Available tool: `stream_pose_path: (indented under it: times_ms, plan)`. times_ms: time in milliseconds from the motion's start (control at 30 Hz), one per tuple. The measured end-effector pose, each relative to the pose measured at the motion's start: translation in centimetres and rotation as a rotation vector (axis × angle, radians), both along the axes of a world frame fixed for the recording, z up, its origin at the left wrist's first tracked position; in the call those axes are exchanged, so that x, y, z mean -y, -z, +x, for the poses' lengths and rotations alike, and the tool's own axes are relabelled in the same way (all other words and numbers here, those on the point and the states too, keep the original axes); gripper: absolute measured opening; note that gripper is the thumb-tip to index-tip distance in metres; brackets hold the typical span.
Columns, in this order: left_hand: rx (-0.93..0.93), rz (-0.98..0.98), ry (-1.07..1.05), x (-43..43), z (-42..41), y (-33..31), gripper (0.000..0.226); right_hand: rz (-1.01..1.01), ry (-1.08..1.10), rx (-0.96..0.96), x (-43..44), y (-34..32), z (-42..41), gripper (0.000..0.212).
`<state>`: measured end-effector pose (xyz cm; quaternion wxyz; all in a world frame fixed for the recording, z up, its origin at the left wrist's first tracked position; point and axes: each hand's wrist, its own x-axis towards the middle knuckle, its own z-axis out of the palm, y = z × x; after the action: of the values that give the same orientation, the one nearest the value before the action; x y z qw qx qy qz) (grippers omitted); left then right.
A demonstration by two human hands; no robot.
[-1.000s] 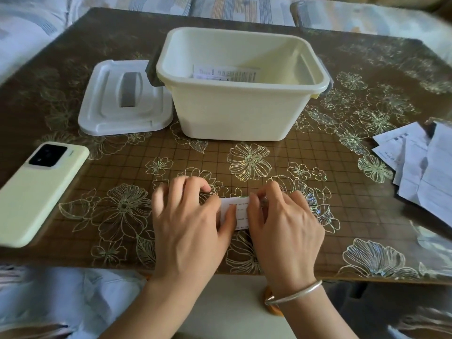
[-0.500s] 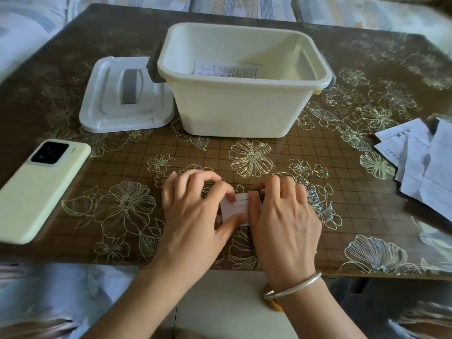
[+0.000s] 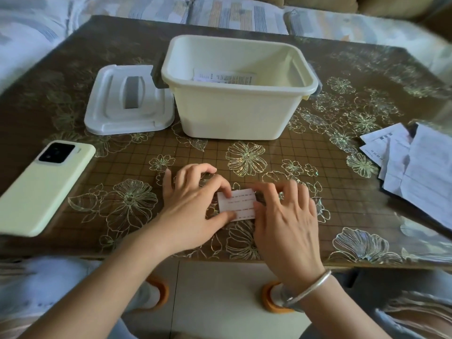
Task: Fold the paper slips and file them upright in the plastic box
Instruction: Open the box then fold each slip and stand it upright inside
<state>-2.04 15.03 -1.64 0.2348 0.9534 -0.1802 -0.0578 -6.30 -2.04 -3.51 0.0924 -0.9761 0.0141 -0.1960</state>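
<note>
Head view: left hand (image 3: 193, 206) and right hand (image 3: 285, 214) pressing folded paper slip (image 3: 236, 204) flat on bench (image 3: 281, 152), grip fingers together pinning it, likely to sharpen crease. Plastic box (image 3: 234, 113) behind, open, slips upright inside. Unfolded slips (image 3: 420, 165) waiting far right.

No readable text.
Printed lines on the folded slip (image 3: 236, 204) and the loose slips (image 3: 420, 167) at right are too blurred.
</note>
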Motion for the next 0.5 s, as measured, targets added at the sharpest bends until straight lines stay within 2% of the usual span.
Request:
stream_pose_path:
  times_ms: [100,200,267,367,500]
  plan:
    - [-0.062,0.048,0.092,-1.1,0.4,-0.3,0.032,0.032,0.001,0.012,-0.1,0.3,0.0,0.023]
    - [-0.071,0.092,0.130,-1.5,0.5,-0.8,0.034,0.042,-0.053,-0.007,0.3,0.0,0.3,0.030]
    - [-0.059,0.101,0.135,-1.3,0.5,-0.9,0.036,0.039,-0.176,-0.011,0.9,-0.6,0.7,0.034]
    - [-0.028,0.101,0.145,-1.2,0.5,-0.9,0.036,-0.002,-0.473,-0.028,1.9,-1.5,1.3,0.023]
    - [-0.025,0.011,0.152,-1.6,0.4,-0.4,0.030,-0.016,-0.716,-0.136,3.0,-2.0,2.2,0.033]
